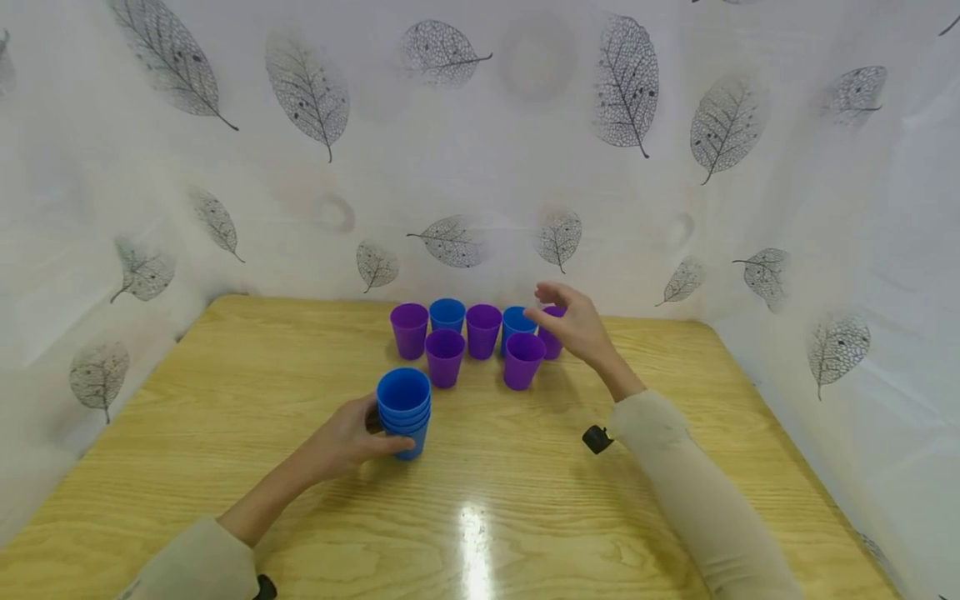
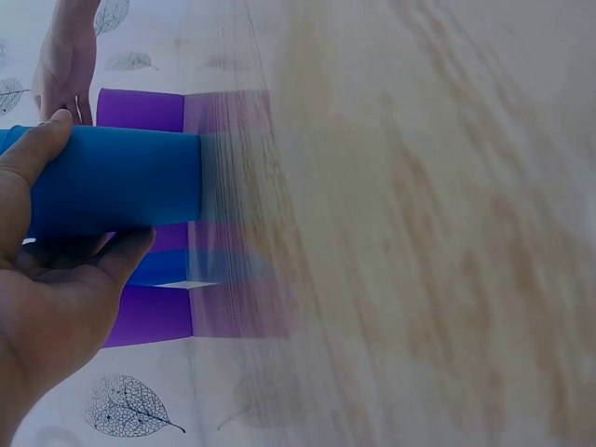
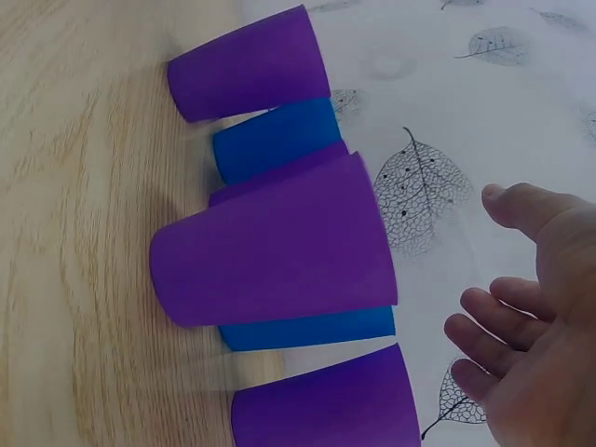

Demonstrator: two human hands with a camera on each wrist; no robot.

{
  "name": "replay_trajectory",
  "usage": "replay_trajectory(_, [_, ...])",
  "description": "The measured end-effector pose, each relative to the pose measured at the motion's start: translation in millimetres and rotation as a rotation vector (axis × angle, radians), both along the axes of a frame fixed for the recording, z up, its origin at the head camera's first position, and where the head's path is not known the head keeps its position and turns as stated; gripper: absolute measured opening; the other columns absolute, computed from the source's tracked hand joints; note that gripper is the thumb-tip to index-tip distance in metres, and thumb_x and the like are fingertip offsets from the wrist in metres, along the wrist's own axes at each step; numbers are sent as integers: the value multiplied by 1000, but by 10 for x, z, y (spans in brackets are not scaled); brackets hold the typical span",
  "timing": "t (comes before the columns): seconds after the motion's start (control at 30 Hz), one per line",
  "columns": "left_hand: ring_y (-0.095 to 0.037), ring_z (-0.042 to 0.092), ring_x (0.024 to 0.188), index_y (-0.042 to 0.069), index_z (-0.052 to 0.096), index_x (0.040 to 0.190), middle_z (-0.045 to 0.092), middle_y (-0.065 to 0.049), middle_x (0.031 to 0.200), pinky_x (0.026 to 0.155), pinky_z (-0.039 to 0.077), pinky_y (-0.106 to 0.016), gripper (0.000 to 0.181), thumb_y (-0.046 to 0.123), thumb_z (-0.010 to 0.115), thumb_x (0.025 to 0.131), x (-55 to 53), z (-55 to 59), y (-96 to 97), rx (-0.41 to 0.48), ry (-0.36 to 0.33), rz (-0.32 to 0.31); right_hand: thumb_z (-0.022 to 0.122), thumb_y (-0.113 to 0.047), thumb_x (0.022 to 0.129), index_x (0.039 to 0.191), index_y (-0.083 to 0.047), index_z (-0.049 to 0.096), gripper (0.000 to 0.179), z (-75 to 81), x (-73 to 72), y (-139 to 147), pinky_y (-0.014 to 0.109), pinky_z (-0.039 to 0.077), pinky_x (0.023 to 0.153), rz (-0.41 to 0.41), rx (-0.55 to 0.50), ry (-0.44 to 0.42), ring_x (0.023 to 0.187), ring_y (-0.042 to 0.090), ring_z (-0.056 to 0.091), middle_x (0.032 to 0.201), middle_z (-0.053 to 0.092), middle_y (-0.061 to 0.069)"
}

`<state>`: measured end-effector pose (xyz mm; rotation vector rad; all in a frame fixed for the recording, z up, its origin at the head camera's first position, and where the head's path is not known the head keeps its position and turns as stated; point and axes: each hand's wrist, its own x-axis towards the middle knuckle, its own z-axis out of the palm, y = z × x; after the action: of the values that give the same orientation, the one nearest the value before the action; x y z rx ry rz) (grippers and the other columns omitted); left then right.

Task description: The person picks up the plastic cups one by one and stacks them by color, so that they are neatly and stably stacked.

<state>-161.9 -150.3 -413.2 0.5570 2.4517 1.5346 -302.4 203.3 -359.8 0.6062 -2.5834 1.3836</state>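
Note:
My left hand (image 1: 347,440) grips a stack of several blue cups (image 1: 405,410), thumb on the near side and fingers behind. In the left wrist view the stack (image 2: 121,177) stands upright, its base at or very near the tabletop. My right hand (image 1: 573,323) hovers over the right end of the cup group, fingers extended and loosely bent, holding nothing. Beneath it are a blue cup (image 1: 517,323) and a purple cup (image 1: 551,342), both partly hidden. A front purple cup (image 1: 522,367) stands just left of that hand; the right wrist view shows the right hand (image 3: 531,317) apart from the cups.
Further left stand purple cups (image 1: 409,333), another purple one (image 1: 445,362), one behind (image 1: 483,333), and a blue cup (image 1: 447,313). The wooden table (image 1: 525,500) meets a leaf-patterned sheet (image 1: 495,150) at the back and sides. A black wrist device (image 1: 597,439) sits at the right cuff.

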Motion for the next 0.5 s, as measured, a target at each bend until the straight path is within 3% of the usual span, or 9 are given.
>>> replay_trajectory(0.5, [-38,62,123,-8,50,141,64,-20,131,104,52,-54,67,21,83,91,5,-7,10,4,1,4,77,-29,93,139,13,53,67,-123,-194,-172,53,47,110,-11,341,62,127,46,57,140,57,30])
